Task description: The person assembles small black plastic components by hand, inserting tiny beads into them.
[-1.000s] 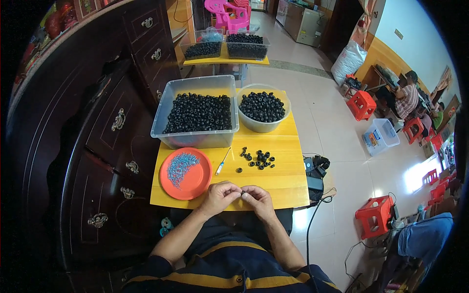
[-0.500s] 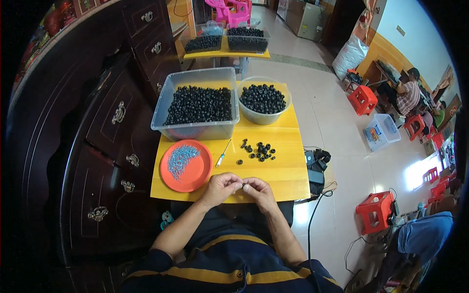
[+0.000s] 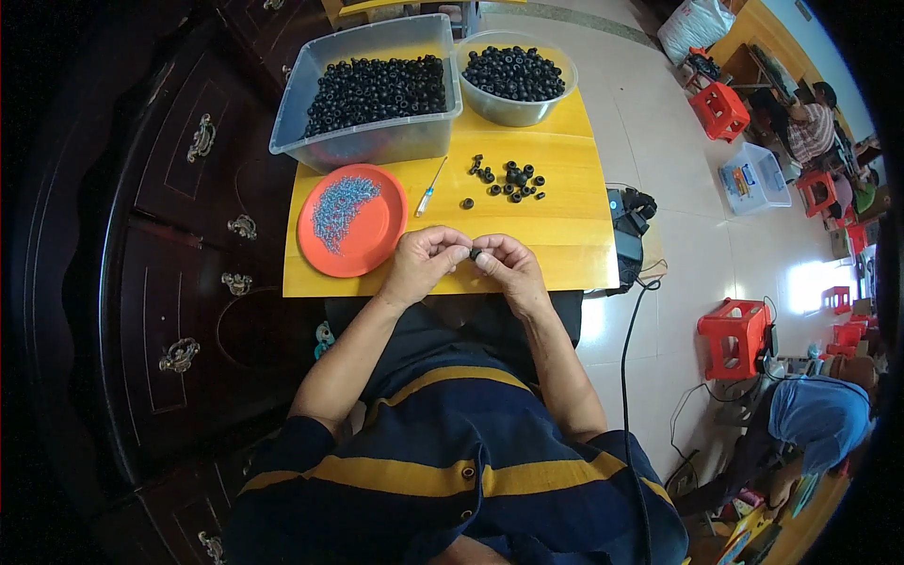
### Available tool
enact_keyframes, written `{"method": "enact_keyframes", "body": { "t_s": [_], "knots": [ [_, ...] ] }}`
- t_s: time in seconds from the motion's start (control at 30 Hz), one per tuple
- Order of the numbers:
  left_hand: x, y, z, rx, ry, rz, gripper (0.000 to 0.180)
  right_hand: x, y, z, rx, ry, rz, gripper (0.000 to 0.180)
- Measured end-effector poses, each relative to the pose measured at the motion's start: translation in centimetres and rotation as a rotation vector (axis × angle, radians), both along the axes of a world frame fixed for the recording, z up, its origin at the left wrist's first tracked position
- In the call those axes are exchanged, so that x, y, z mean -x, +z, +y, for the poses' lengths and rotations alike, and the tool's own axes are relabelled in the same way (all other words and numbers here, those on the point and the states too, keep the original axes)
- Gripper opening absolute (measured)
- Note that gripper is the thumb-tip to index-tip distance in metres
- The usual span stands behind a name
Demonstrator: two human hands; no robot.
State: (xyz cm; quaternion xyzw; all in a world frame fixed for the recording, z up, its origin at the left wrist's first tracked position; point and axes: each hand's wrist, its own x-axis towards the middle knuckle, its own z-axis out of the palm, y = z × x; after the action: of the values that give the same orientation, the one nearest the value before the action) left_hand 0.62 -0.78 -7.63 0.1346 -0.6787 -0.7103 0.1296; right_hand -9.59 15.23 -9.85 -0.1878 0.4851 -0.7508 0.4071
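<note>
My left hand (image 3: 423, 261) and my right hand (image 3: 505, 265) meet at the near edge of a small yellow table (image 3: 556, 221). Between their fingertips they pinch a small black ring-shaped part (image 3: 474, 252). Several more loose black parts (image 3: 508, 179) lie on the table just beyond the hands. An orange plate (image 3: 375, 235) with a heap of small silvery pieces (image 3: 341, 205) sits to the left of my left hand. A thin screwdriver with a blue handle (image 3: 430, 189) lies between the plate and the loose parts.
A clear plastic bin (image 3: 372, 141) and a round bowl (image 3: 516, 108), both full of black parts, stand at the table's far side. A dark wooden cabinet (image 3: 179, 217) runs along the left. Red stools (image 3: 734, 336), cables and another person (image 3: 812, 125) are to the right.
The view has shifted down and closer to the table. Both hands stay together at the near edge, working the small black part between the fingertips.
</note>
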Motion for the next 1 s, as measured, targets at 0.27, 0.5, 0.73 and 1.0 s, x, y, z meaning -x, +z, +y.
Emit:
{"method": "enact_keyframes", "body": {
  "t_s": [0.27,0.5,0.73,1.0],
  "knots": [
    [-0.2,0.7,0.5,0.065,-0.012,-0.025,0.012,0.0,-0.2,0.3,0.027,-0.018,-0.001,0.020],
    [0.6,1.9,0.9,0.295,0.015,0.031,0.009,0.9,-0.3,0.1,0.023,-0.005,0.010,0.018],
    [0.5,1.5,0.3,0.190,-0.101,-0.019,0.008,0.9,-0.4,0.7,-0.017,0.049,-0.026,0.017],
    [0.4,2.3,0.2,0.032,-0.231,0.057,0.018,0.7,0.0,1.2,0.145,0.161,-0.165,0.018]
  ]
}}
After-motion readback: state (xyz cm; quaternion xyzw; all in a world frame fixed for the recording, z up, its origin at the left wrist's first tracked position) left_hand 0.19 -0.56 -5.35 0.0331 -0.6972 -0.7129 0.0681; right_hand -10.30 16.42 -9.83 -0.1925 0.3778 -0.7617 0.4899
